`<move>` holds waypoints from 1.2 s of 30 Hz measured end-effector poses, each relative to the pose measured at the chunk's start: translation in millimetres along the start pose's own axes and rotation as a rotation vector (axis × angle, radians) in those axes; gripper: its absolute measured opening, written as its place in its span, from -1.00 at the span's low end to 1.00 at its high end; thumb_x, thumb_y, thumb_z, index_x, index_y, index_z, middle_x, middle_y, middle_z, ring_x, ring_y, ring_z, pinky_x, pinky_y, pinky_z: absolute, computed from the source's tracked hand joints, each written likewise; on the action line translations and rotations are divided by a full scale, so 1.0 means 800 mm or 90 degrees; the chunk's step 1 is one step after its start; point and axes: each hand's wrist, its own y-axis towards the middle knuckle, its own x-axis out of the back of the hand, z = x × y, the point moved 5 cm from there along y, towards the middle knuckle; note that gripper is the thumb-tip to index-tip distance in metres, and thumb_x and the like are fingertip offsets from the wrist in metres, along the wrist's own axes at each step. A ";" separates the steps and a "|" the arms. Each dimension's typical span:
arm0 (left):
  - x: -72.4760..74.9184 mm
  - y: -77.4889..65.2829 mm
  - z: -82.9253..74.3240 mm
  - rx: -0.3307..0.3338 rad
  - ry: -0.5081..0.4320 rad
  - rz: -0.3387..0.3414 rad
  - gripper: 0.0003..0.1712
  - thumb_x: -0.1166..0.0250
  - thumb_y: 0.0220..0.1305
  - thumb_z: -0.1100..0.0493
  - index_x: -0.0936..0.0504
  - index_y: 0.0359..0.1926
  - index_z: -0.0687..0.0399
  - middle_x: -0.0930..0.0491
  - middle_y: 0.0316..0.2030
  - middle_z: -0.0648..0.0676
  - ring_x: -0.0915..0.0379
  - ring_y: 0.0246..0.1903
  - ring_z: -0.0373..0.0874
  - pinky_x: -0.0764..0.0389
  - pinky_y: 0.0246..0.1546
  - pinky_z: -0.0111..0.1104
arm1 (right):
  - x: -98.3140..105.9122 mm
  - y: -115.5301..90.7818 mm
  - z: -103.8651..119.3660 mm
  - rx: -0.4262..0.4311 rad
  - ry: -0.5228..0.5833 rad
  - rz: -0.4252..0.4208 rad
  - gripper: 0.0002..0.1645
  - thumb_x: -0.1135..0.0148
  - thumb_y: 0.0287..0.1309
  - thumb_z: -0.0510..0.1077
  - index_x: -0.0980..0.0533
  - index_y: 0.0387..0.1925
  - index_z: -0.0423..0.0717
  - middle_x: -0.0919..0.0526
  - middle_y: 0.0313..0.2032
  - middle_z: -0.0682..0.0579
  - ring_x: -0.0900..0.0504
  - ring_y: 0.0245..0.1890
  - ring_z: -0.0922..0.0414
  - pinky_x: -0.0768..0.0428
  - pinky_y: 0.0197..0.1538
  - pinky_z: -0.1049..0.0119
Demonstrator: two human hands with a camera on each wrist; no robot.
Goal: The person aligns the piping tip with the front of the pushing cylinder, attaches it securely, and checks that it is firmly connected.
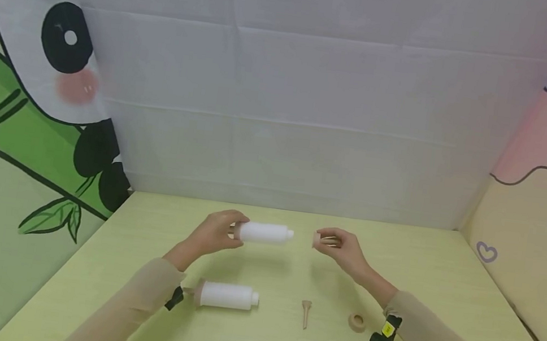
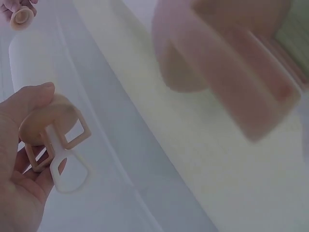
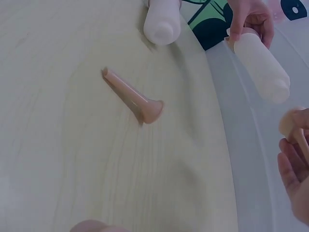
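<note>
My left hand [image 1: 221, 231] holds a large white syringe [image 1: 266, 233] level above the table, its narrow tip pointing right. The fingers are around its beige end cap [image 2: 50, 121], which has square finger loops, and a white ring handle [image 2: 70, 171] sticks out behind. Across from the tip, with a gap between, my right hand [image 1: 345, 250] pinches a beige funnel-shaped nozzle [image 1: 317, 240]. The nozzle's wide round end [image 3: 288, 123] faces the syringe, and its stem runs back between the fingers. Both hands are raised over the back part of the table.
A second white syringe [image 1: 227, 295] lies on the table by the left forearm, tip to the right. Another beige nozzle [image 1: 305, 312] lies near the middle, and a beige ring [image 1: 357, 322] sits close to the right wrist. A white cloth wall [image 1: 275, 159] stands behind the table.
</note>
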 end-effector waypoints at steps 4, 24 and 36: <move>-0.003 0.005 -0.008 -0.029 0.013 -0.020 -0.48 -0.46 -0.14 0.30 -0.54 -0.06 0.25 -0.53 -0.09 0.15 -0.54 -0.17 -0.01 -0.60 -0.26 -0.40 | -0.009 0.001 0.015 0.013 0.009 0.020 -0.57 -0.24 0.08 -0.23 -0.46 -0.01 -0.33 -0.50 -0.01 -0.28 -0.55 -0.08 -0.17 -0.59 -0.12 0.23; -0.010 0.013 -0.027 -0.067 -0.012 -0.024 -0.50 -0.43 -0.11 0.33 -0.54 -0.05 0.26 -0.51 -0.07 0.18 -0.52 -0.16 0.02 -0.60 -0.32 -0.45 | -0.025 0.009 0.020 0.038 0.063 0.025 -0.58 -0.25 0.03 -0.33 -0.45 -0.04 -0.41 -0.49 -0.05 -0.34 -0.51 -0.03 -0.20 -0.58 -0.12 0.27; -0.008 0.014 -0.025 -0.038 -0.114 0.026 -0.50 -0.40 -0.10 0.37 -0.53 -0.05 0.30 -0.50 -0.08 0.18 -0.50 -0.12 0.04 -0.58 -0.23 -0.45 | -0.022 -0.003 0.059 0.062 0.035 0.027 -0.63 -0.23 -0.01 -0.42 -0.47 -0.10 -0.47 -0.50 -0.10 -0.40 -0.55 -0.12 -0.25 -0.60 -0.18 0.27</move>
